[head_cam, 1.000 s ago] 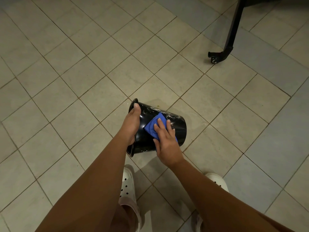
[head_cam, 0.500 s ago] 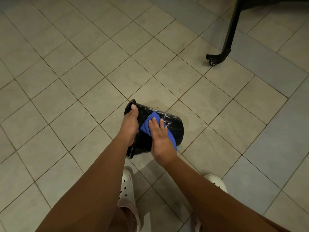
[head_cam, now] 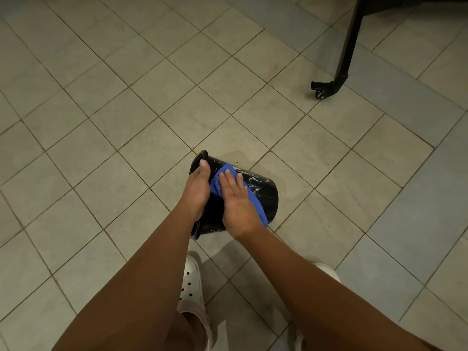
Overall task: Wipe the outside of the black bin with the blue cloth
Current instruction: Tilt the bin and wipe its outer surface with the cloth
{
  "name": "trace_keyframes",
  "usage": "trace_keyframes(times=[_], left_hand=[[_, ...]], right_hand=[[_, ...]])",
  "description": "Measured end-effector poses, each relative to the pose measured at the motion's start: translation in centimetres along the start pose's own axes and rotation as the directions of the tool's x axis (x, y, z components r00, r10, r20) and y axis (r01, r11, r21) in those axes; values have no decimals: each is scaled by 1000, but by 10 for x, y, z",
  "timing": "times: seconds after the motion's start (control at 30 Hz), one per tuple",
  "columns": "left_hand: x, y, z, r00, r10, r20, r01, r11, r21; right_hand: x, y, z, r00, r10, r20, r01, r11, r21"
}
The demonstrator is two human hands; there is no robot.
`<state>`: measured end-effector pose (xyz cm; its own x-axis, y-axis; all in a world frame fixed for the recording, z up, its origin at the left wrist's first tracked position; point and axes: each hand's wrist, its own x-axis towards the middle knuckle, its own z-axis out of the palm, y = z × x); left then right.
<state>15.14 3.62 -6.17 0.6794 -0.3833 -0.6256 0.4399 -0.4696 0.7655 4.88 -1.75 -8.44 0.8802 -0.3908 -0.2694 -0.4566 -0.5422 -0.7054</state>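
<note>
The black bin (head_cam: pixel 263 191) lies on its side on the tiled floor, its open rim to the left and its base to the right. White streaks mark its upper side. My left hand (head_cam: pixel 196 191) grips the rim, thumb on the outside and fingers hidden inside. My right hand (head_cam: pixel 236 198) lies flat with straight fingers on the blue cloth (head_cam: pixel 253 196), pressing it against the bin's outer wall. The cloth drapes over the bin's side down toward my wrist.
A black frame leg with a caster (head_cam: pixel 326 88) stands at the upper right. My feet in white perforated clogs (head_cam: pixel 191 282) are just below the bin. Beige tiles spread to the left, grey-blue tiles (head_cam: pixel 417 198) to the right.
My right hand has slid the blue cloth up and to the left along the bin's wall, toward the rim and my left hand. The left hand keeps its grip on the rim.
</note>
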Motion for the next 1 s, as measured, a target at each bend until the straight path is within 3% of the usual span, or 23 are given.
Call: trace_keyframes(times=[0.3, 0.53, 0.77, 1.0], left_hand=[[0, -5, 0, 1000, 20, 20, -21, 999, 33], [-2, -6, 5, 999, 43, 13, -44, 999, 32], [2, -10, -2, 998, 46, -37, -44, 998, 51], [0, -8, 0, 994, 93, -57, -87, 991, 102]], right_hand=[[6, 0, -7, 993, -89, 84, 93, 995, -47], [3, 1, -4, 993, 109, -43, -110, 994, -27], [-3, -1, 0, 994, -91, 61, 93, 995, -39], [-2, 10, -2, 998, 67, 7, -67, 998, 0]])
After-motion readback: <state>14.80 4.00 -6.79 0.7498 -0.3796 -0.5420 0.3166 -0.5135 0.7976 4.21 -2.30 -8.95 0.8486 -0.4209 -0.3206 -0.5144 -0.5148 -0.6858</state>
